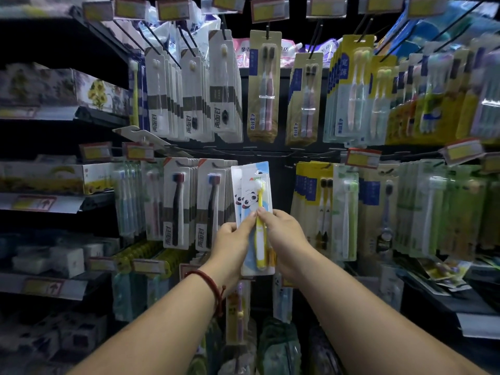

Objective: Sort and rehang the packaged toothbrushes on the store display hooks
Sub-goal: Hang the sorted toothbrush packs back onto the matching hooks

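Hands at toothbrush rack.
Left hand (232,238) and right hand (284,236) both pinch panda-print packs (250,185), yellow brush facing out.

Right hand (284,239) and left hand (232,239) cover the panda toothbrush packs' (253,190) lower half. Packs at 3 o'clock (465,98) motion-blurred. Price tags at 12 o'clock (269,9) unreadable, cut by edge.
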Tool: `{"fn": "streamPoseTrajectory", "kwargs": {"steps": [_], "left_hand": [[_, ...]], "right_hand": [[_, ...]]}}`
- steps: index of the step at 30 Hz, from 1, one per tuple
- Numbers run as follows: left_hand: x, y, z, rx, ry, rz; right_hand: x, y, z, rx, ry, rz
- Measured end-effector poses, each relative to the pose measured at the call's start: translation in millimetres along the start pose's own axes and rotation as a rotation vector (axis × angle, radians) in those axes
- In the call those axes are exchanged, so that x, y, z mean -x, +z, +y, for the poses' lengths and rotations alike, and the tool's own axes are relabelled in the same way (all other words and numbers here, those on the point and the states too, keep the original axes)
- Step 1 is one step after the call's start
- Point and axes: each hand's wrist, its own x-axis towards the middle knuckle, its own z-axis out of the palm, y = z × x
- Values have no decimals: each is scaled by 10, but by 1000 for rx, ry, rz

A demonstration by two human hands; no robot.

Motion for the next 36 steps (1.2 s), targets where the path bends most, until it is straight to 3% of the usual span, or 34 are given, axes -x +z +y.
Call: {"fn": "streamPoseTrajectory", "kwargs": {"steps": [9,19,24,36], "left_hand": [[354,-221,-809,92,-272,-246],[687,-534,-1757,67,-401,-392],[623,-558,-2124,-16,-385,-358],[219,-409,-2726,43,-337,-343]], "right_hand": [[375,-164,801,-87,111,64],[821,-634,1776,-73,140,20],[836,-889,2022,-18,202,-67],[383,-1085,2484,120,214,48]]}}
